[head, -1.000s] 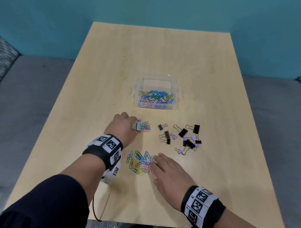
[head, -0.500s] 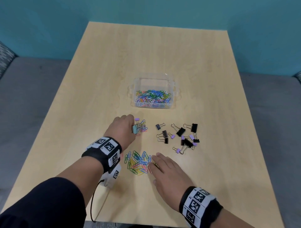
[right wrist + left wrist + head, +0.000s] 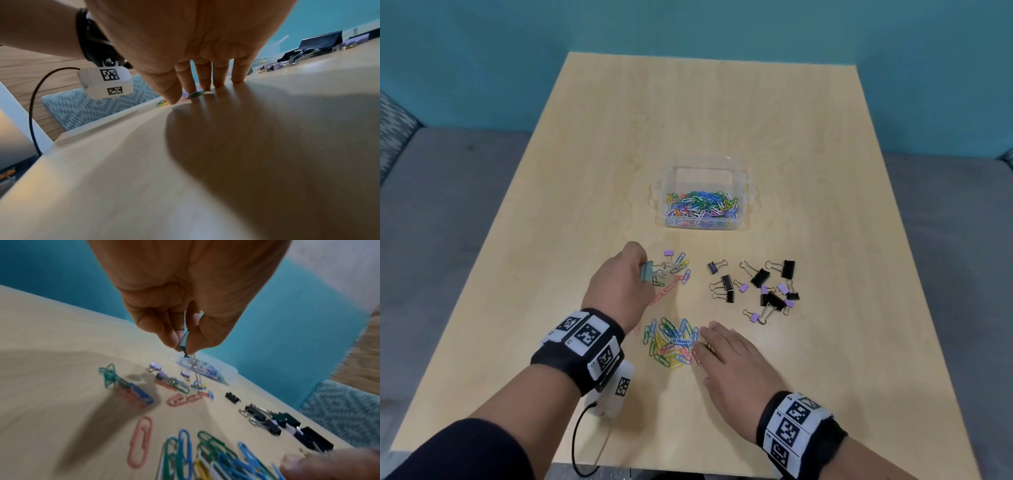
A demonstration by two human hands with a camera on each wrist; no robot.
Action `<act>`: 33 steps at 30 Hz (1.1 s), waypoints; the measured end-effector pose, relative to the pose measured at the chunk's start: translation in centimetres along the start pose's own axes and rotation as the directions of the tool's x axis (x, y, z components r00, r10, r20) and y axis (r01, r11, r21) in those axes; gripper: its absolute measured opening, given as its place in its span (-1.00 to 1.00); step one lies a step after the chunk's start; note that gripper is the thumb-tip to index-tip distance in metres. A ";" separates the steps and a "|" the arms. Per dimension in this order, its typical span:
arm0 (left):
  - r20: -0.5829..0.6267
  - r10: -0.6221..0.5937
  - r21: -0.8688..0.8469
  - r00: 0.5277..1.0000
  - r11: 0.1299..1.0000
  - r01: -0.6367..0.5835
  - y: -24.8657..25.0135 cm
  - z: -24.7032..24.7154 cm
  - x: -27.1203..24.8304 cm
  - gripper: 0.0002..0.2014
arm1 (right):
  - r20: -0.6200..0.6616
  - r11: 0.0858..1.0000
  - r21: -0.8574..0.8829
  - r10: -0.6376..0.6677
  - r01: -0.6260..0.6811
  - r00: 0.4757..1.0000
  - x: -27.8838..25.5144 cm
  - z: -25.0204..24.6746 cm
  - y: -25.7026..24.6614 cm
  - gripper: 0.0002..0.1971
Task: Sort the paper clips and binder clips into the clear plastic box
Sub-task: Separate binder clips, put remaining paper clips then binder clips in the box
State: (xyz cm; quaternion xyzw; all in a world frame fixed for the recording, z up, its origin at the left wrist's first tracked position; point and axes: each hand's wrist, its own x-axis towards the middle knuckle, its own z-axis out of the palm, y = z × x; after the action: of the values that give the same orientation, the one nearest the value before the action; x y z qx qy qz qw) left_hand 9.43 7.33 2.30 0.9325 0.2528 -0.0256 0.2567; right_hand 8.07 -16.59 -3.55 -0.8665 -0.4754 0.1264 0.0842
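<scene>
Head view shows the table point(image 3: 825, 377) with the clear plastic box point(image 3: 743, 178) at its far middle, already holding many paper clips but no binder clips. A near pile of paper clips point(image 3: 671, 342) and the black and purple binder clips point(image 3: 760, 284) on the right wait. The right hand point(image 3: 736, 356) lies flat beside the pile. The left hand point(image 3: 619, 284) pinches a grey binder clip point(image 3: 646, 272) (a paper clip hangs from it, I think).
</scene>
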 end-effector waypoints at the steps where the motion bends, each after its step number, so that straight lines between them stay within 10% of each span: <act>1: -0.015 0.005 -0.002 1.000 1.000 -0.005 -0.1 -0.4 -0.2 -0.75 | 0.002 1.000 0.004 0.001 -0.001 1.000 0.0 0.0 0.0 -0.42; 17: 0.222 -0.100 -0.408 0.970 0.894 0.185 4.9 4.4 0.6 -0.72 | -0.004 0.998 0.066 0.000 0.000 1.000 0.1 -0.1 0.0 -0.44; 24: 0.054 0.287 0.002 0.956 0.958 -0.288 0.9 3.8 -3.7 -0.77 | -0.002 0.996 0.085 0.018 -0.018 1.000 0.5 -1.1 -0.2 -0.57; 33: 0.010 0.231 0.380 0.973 0.899 -0.217 -3.1 2.2 -2.3 -0.50 | 0.095 0.998 -0.031 -0.054 0.057 0.994 7.8 -4.7 -0.2 -0.45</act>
State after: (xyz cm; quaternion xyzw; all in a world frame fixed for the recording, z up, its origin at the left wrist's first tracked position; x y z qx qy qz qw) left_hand 6.07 7.48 -0.63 0.9876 0.1388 -0.0276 0.0687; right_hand 13.34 -10.00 -0.11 -0.8474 -0.5050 0.1564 0.0505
